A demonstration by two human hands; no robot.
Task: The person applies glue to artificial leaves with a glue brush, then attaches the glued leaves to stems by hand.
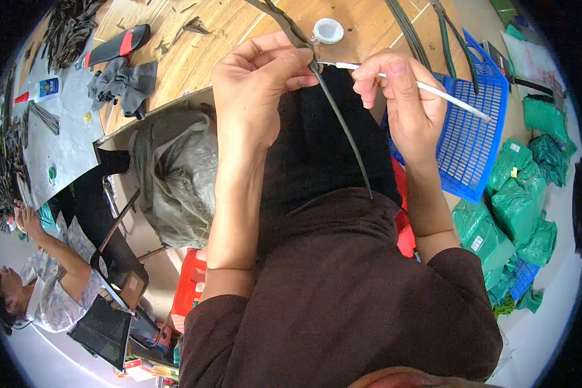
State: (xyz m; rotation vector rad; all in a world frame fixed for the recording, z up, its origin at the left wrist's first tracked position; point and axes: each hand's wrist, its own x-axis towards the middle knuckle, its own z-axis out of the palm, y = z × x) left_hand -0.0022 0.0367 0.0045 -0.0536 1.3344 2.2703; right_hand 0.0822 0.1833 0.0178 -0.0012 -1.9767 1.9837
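My left hand (255, 87) pinches a thin dark strip (343, 123) near its upper part, and the strip's long tail hangs down over my dark lap. In my right hand (401, 97) I hold a slim white stick (446, 96) like a brush, its left tip touching the strip right beside my left fingertips. Both hands are raised close together above the edge of a wooden table (200, 45). A small white round cap (328, 30) sits on the table just beyond them.
A blue plastic basket (478, 129) stands at my right, with green bagged bundles (517, 200) beyond it. Grey cloth (174, 174) lies at my left, dark gloves (126, 81) and a black-and-red tool (119, 44) on the table. Another person (52, 278) sits at the far left.
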